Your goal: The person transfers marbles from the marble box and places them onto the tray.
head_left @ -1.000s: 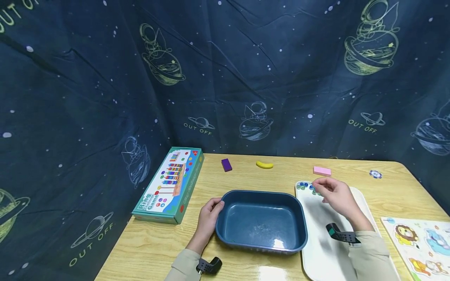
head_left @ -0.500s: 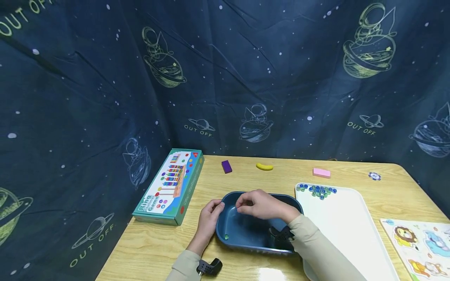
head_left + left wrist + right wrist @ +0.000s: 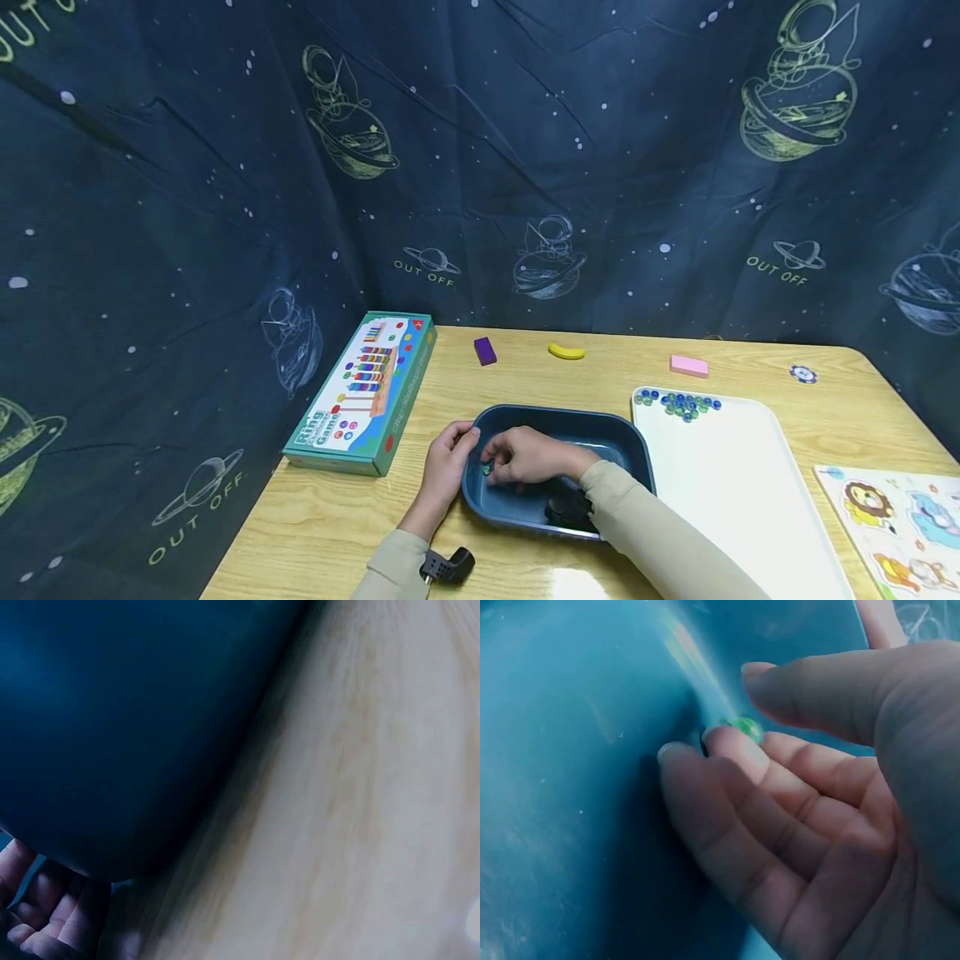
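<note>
My left hand [image 3: 442, 467] grips the left rim of a dark blue plastic bin [image 3: 555, 412], thumb over the edge and fingers outside. In the left wrist view its curled fingers [image 3: 56, 907] show beside the bin's corner. My right hand [image 3: 528, 457] is down inside the bin, near its left wall. A green glass marble [image 3: 487, 468] sits by its fingertips; in the right wrist view the marble [image 3: 746, 727] is partly hidden behind bent fingers, while the thumb stands apart from them.
Blue and green marbles [image 3: 686, 403] cluster at the far end of a white tray [image 3: 742, 492], right of the bin. Behind lie a purple block [image 3: 485, 351], toy banana [image 3: 566, 352], pink block [image 3: 689, 366] and poker chip [image 3: 803, 374]. A game box [image 3: 363, 392] stands left, an animal puzzle board [image 3: 892, 525] right.
My right hand has gone from the tray's marbles over into the bin, then lower toward its left side. A green marble has appeared in the bin and shifted farther back. The left hand stays put.
</note>
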Demonstrator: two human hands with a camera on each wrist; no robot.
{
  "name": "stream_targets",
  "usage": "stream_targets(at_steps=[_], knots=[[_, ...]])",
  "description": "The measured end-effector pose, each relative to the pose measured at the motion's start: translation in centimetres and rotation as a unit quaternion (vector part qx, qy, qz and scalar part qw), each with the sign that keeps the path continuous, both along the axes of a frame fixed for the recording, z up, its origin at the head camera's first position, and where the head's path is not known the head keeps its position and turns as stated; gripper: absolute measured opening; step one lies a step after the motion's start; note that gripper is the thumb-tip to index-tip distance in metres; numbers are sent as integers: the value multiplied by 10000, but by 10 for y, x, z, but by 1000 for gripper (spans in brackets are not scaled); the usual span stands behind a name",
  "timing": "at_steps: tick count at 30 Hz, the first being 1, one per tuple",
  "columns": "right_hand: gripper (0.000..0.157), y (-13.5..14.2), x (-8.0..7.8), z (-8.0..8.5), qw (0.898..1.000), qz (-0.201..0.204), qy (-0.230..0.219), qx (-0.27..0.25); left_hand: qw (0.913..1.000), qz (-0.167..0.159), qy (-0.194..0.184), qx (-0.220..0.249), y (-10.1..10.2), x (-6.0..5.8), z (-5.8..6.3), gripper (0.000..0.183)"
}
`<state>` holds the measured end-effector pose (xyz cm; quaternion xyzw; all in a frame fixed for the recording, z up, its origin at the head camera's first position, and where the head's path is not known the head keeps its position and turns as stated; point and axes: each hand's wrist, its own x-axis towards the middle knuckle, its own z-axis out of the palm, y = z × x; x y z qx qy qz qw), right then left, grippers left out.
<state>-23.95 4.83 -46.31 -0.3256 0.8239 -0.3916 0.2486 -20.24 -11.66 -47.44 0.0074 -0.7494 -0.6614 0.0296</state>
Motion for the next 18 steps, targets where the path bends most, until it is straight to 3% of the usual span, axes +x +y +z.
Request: stream_targets(at_steps=[6, 9, 13, 16, 18], knots=[[16, -2, 5, 1, 9993, 203, -283, -126, 10000, 33, -18, 70, 0, 0, 0, 23], [12, -4, 8, 2, 9990, 431, 107, -2, 9999, 20, 3, 110, 0, 0, 0, 23], [8, -10, 14, 3, 9937, 936, 596, 179, 9999, 29, 68, 135, -3, -8, -17, 25], [9, -13, 18, 3, 9926, 1211, 72, 53, 9998, 92, 133, 154, -4, -14, -29, 26], [12, -13, 19, 2, 9916, 1215, -432, -71, 9997, 124, 179, 115, -3, -14, -29, 27]])
